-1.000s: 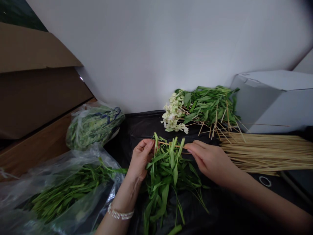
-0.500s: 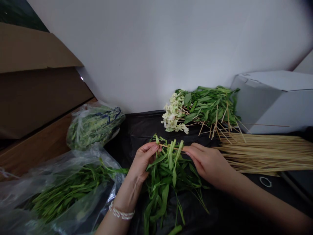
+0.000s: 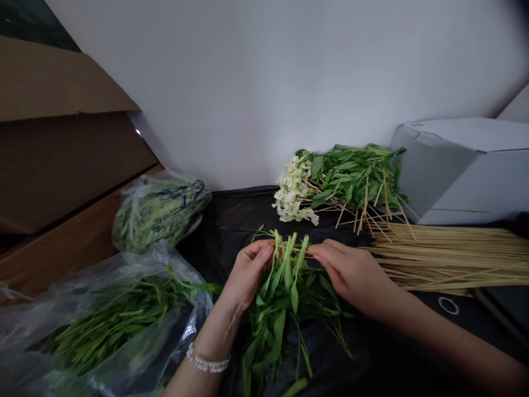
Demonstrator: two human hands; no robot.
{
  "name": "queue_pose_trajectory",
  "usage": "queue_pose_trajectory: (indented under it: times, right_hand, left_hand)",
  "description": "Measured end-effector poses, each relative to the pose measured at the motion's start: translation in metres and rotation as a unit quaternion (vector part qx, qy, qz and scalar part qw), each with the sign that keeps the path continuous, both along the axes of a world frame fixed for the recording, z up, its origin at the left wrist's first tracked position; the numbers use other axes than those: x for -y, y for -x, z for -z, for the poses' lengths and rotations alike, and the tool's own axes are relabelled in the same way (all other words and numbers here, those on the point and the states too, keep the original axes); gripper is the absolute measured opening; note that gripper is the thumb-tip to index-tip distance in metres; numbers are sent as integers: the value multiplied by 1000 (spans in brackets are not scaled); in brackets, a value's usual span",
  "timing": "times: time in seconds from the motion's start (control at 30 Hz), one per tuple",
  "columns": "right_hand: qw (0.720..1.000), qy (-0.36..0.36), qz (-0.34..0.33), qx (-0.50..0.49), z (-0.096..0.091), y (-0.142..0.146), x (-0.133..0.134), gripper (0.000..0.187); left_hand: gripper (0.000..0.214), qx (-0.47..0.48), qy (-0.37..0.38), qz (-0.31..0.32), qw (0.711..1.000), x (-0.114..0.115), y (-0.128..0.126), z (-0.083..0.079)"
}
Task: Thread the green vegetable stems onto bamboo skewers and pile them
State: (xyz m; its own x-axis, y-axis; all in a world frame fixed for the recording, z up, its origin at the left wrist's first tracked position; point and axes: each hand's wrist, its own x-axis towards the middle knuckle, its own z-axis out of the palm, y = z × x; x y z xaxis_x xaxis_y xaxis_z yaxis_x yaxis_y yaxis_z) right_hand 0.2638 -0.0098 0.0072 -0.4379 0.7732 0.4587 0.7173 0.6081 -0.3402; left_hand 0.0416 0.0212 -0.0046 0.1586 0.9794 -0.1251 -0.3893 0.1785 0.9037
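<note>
Between my hands a thin wooden stick (image 3: pixel 296 250) runs roughly level through the stem ends of several leafy green stalks (image 3: pixel 288 259). Their long leaves hang below onto black plastic. My left hand (image 3: pixel 250 271) is closed, thumb and fingers pinched at the stick's left end beside the leftmost stalk. The fingertips partly hide what they grip there. Right of the stalks, my right hand (image 3: pixel 351 274) is closed around the stick.
Skewered greens (image 3: pixel 351 176) and pale chopped pieces (image 3: pixel 293 193) lie at the back. A bundle of sticks (image 3: pixel 454 256) and a white box (image 3: pixel 463 171) are right. Left are an open bag of greens (image 3: pixel 119 320), a tied bag (image 3: pixel 161 212) and a cardboard box (image 3: pixel 61 82).
My left hand has moved slightly right along the stick. The leftmost stalk has slid right, closer to the others. My right hand has stayed nearly still.
</note>
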Motion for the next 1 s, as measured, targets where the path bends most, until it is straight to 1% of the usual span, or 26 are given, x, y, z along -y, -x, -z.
queue_pose_trajectory:
  times: [0.1, 0.17, 0.23, 0.3, 0.37, 0.4, 0.43, 0.47, 0.53, 0.57, 0.6, 0.63, 0.77, 0.87, 1.0]
  right_hand:
    - [997, -35, 33, -56, -10, -10, -3, 22]
    - [990, -57, 65, -112, -18, -18, -5, 18]
    - [979, -78, 96, -163, -24, -25, -6, 16]
    - [968, -96, 126, -192, -29, -29, -6, 17]
    - [961, -103, 153, -206, -31, -31, -6, 19]
    - [958, -105, 162, -214, -32, -31, -5, 19]
    - [954, -108, 170, -223, -32, -32, -4, 20]
    - [949, -114, 178, -235, -33, -32, -4, 20]
    - [934, -131, 196, -267, -33, -33, -4, 21]
    - [927, -135, 203, -284, -33, -33, -4, 20]
    - [922, -134, 206, -300, -33, -34, -4, 20]
    - [919, -128, 205, -312, -33, -34, -4, 19]
    - [926, -109, 197, -302, -33, -33, -4, 19]
    - [934, -112, 191, -280, -33, -31, -3, 19]
    - [940, -117, 180, -267, -32, -29, -3, 19]
  left_hand:
    - [45, -14, 19, -42, 999, -8, 9, -2]
    - [42, -13, 38, -80, 996, -13, 15, -3]
    - [36, -25, 45, -102, 993, -18, 21, 0]
    - [30, -76, 25, -102, 992, -22, 26, 5]
    - [25, -176, -18, -81, 981, -24, 31, 11]
    - [22, -245, -44, -69, 966, -25, 34, 14]
    - [20, -325, -72, -59, 941, -25, 36, 16]
    - [17, -409, -98, -53, 906, -25, 39, 18]
    - [13, -565, -134, -46, 813, -24, 44, 17]
    - [11, -621, -140, -41, 770, -24, 47, 15]
    - [10, -659, -137, -33, 738, -23, 50, 12]
    - [12, -683, -127, -24, 719, -22, 53, 8]
    - [22, -729, -82, 30, 679, -18, 66, -6]
    - [15, -748, -66, 78, 656, -15, 72, -9]
    - [5, -751, -63, 126, 645, -12, 70, -6]
